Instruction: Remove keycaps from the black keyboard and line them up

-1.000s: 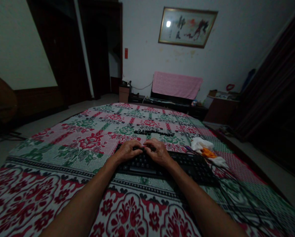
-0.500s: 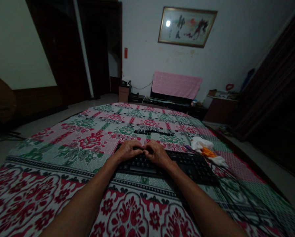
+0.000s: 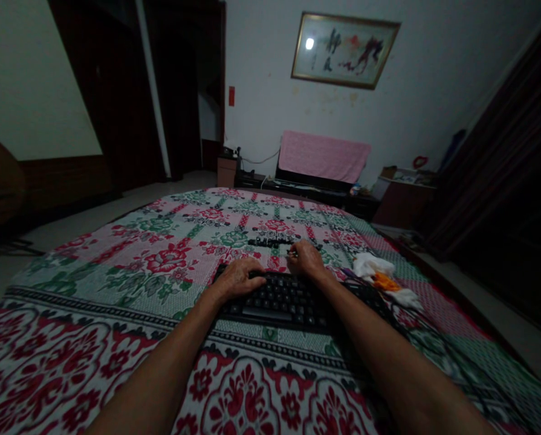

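A black keyboard (image 3: 288, 299) lies on a floral bedspread (image 3: 116, 284). My left hand (image 3: 236, 278) rests on the keyboard's upper left part, fingers curled down onto the keys. My right hand (image 3: 307, 258) is past the keyboard's far edge, next to a row of small black keycaps (image 3: 270, 242) laid on the cloth. Its fingers are pinched together, and what they hold is too small and dark to name.
White and orange cloths (image 3: 379, 275) lie to the right of the keyboard, with a dark cable (image 3: 433, 338) trailing toward the bed's right edge. Beyond the bed stand a pink-covered television unit (image 3: 322, 157), a low cabinet (image 3: 404, 193), and a framed picture (image 3: 343, 49).
My right hand left the keyboard's top row and moved forward to the row of loose keycaps. The left hand stayed on the keyboard.
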The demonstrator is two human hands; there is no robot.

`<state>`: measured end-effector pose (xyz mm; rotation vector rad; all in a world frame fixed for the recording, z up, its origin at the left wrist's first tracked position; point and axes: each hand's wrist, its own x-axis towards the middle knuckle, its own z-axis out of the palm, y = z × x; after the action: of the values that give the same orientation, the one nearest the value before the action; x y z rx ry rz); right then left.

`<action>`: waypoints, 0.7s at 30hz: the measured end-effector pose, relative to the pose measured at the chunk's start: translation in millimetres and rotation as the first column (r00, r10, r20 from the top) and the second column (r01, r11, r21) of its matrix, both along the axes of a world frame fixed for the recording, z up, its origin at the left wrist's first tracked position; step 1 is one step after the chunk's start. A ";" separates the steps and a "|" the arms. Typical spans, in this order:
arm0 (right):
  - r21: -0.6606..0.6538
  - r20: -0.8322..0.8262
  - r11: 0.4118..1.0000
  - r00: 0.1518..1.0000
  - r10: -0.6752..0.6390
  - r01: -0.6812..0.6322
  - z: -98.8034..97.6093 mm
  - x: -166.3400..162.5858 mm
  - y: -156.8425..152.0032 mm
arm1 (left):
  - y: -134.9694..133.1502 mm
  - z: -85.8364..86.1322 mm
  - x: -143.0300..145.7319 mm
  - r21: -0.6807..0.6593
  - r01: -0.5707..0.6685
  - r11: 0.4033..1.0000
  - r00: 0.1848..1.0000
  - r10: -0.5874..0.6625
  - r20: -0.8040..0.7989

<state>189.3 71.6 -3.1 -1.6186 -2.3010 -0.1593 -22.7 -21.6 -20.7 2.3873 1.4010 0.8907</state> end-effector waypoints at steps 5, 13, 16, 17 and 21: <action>0.017 0.133 0.999 0.990 -0.051 0.049 -2.2 -4.4 17.0 | -1.6 2.9 1.7 0.004 -0.004 1.000 1.000 0.004 -0.005; -0.019 0.082 1.000 0.997 -0.005 0.006 -7.8 -1.7 22.0 | -2.6 3.2 2.2 -0.007 0.005 1.000 1.000 -0.005 0.005; -0.016 0.042 1.000 0.999 -0.001 0.002 -10.9 4.1 22.6 | -1.2 0.7 1.3 -0.009 0.007 1.000 1.000 -0.007 0.006; -0.012 0.032 1.000 0.999 -0.012 0.013 -11.8 5.4 22.7 | -0.5 -0.2 0.9 -0.008 0.007 1.000 1.000 -0.007 0.004; -0.038 0.025 0.995 0.996 -0.087 0.088 -14.2 4.4 23.1 | 1.3 -2.2 -0.2 -0.005 0.010 1.000 1.000 -0.010 -0.002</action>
<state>193.8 94.7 -17.3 -1.7465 -2.2649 -0.1557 -22.9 -20.3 -22.9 2.3902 1.3886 0.8822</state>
